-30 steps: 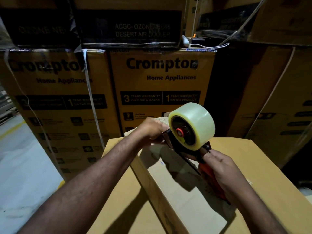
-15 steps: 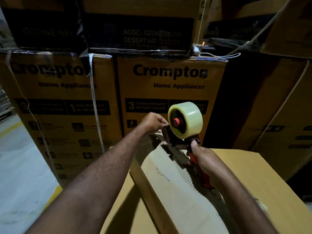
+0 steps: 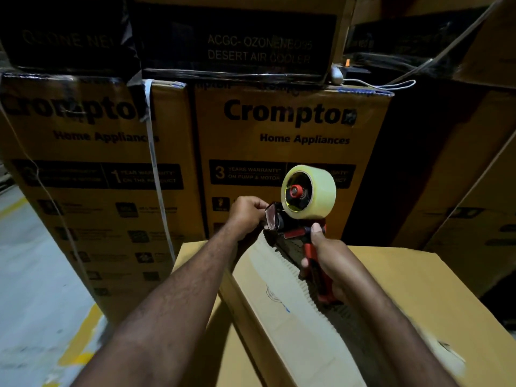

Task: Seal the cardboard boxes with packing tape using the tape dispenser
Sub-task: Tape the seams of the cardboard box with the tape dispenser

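Over the last second the dispenser (image 3: 290, 233) has been carried from the middle of the box (image 3: 268, 303) out to its far end, toward 12 o'clock, and both hands have gone with it. The right hand (image 3: 329, 263) is wrapped fully round the red handle, thumb laid up toward the roll (image 3: 310, 191). The left hand (image 3: 247, 216) is closed at the dispenser's front plate, at 9 o'clock of the roll, with its fingers curled and pinching there. Whether the tape end is held between them cannot be told. No tape is seen laid on the box, so the seal is judged not yet begun. A start point at the far edge is apparently being set, and a pull back toward 6 o'clock is likely called for.

An exposed corrugated edge runs from 12 toward 5 o'clock beneath the dispenser. The box appears to rest on a larger box (image 3: 418, 275), whose bare top spreads toward 3 o'clock. Stacked cartons (image 3: 279, 121) stand close at 12 o'clock, so little room is left for reaching farther. Floor (image 3: 33, 275) lies at 9 o'clock, and the widest room is toward 6 o'clock.
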The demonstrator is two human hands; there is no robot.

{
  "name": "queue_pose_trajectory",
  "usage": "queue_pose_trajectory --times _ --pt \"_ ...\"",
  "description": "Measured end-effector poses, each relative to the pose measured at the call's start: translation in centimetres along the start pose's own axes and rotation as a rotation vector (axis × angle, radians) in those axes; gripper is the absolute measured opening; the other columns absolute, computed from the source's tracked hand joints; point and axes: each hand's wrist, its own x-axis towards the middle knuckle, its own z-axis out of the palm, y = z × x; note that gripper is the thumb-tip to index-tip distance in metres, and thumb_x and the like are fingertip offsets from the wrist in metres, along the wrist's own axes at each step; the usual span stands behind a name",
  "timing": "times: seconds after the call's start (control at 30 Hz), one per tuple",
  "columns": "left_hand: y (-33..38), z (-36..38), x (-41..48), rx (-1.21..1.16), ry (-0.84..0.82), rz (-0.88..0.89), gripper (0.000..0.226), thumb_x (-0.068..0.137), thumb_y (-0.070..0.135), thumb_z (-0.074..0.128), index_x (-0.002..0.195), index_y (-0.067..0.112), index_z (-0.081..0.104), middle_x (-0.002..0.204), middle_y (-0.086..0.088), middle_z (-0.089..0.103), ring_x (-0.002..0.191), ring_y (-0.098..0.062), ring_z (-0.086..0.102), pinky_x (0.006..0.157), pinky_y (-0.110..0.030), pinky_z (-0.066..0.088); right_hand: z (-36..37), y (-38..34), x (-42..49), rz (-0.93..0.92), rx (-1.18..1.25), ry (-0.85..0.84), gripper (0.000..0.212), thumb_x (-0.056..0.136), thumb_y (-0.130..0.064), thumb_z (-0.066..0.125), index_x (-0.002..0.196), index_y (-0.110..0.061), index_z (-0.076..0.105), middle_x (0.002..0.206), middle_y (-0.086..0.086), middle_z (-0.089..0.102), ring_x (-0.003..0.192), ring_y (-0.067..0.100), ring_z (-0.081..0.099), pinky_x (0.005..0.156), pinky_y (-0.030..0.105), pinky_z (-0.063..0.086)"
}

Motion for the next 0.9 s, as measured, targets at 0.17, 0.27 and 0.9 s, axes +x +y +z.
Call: queue_pose_trajectory --times 0.17,0.27,0.9 --pt "-1.1 -0.1 0.7 -0.044 -0.016 -0.024 0.008 0.090 0.013 0.075 0.082 0.015 0.077 0.076 0.000 0.074 0.063 -0.008 0.065 0.051 -0.022 0.048 1.4 1.4 0.5 -0.055 -0.005 0.086 0.048 0.101 -0.064 0.032 0.086 -0.024 0.053 0.071 0.008 0.068 0.073 0.026 0.059 0.073 0.040 0.043" --pt "-1.0 -0.3 1.2 -0.006 -0.004 -0.029 0.006 0.090 0.014 0.076 0.084 0.013 0.078 0.078 0.000 0.075 0.059 -0.006 0.062 0.045 -0.016 0.044 1.6 1.0 0.4 -0.128 -0.148 0.097 0.057 0.103 -0.058 0.029 0.087 -0.012 0.060 0.073 0.008 0.067 0.068 0.021 0.057 0.067 0.035 0.036" --pt "-2.7 -2.6 5.0 -0.039 -0.151 -0.155 0.005 0.086 0.008 0.079 0.087 0.003 0.077 0.078 -0.011 0.076 0.065 -0.012 0.070 0.064 -0.026 0.061 1.7 1.9 1.6 -0.233 -0.376 0.070 0.066 0.103 -0.057 0.030 0.120 0.000 0.058 0.097 0.023 0.068 0.084 0.034 0.065 0.069 0.037 0.041"
